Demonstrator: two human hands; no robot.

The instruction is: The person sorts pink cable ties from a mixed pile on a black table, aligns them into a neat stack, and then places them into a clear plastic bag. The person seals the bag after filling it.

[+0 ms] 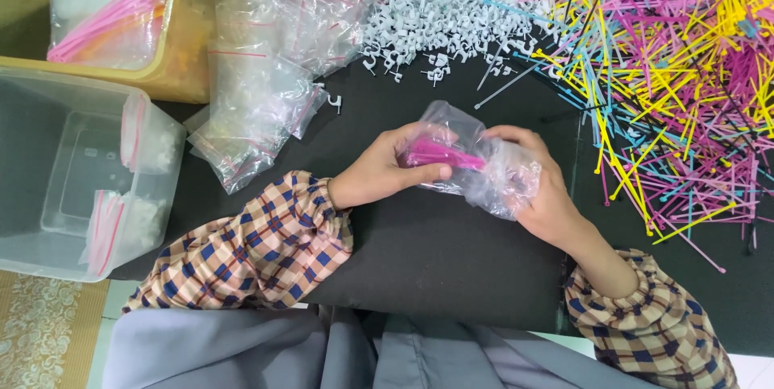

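Observation:
My left hand (385, 170) and my right hand (542, 191) together hold a small clear plastic bag (493, 165) over the black mat (435, 252). Folded pink cable ties (442, 153) sit inside the bag, pinched by my left fingers through the plastic. My right hand cups the bag's other end, where white clips show faintly through the film. Both sleeves are plaid, orange and blue.
Loose yellow, pink and blue cable ties (669, 74) cover the right side. A heap of white cable clips (439, 10) lies at the top. Empty clear bags (258, 83) pile at upper left. A clear bin (72, 171) and a yellow bin (173, 42) hold filled bags.

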